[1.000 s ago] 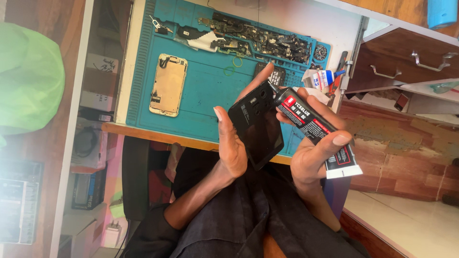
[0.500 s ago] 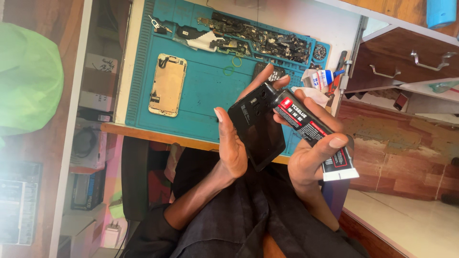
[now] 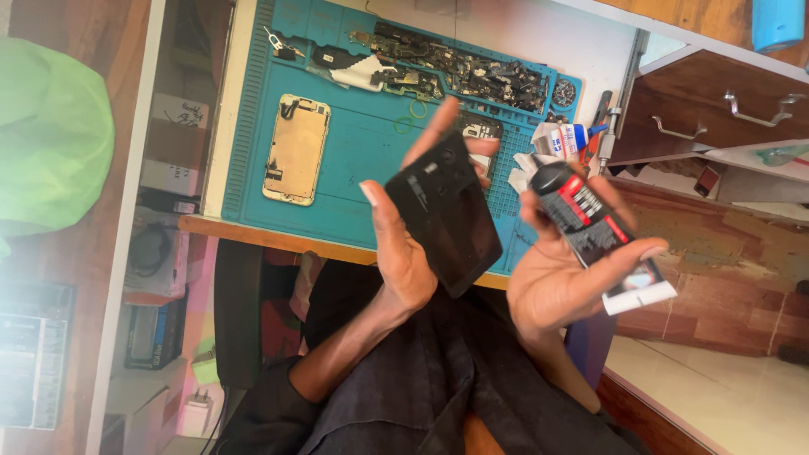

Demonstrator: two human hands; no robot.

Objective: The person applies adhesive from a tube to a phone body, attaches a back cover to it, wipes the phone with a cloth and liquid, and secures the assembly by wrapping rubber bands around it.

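Above the desk's (image 3: 278, 234) near edge: left hand (image 3: 403, 253) grasping black phone (image 3: 445, 215), right hand (image 3: 560, 282) grasping adhesive tube (image 3: 590, 223); risk—over-squeeze smearing glue, loose grip dropping phone.

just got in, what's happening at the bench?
A person holds a black phone back panel in the left hand and a black-and-red glue tube in the right hand, nozzle apart from the panel. On the blue work mat lie a gutted phone frame and loose parts.
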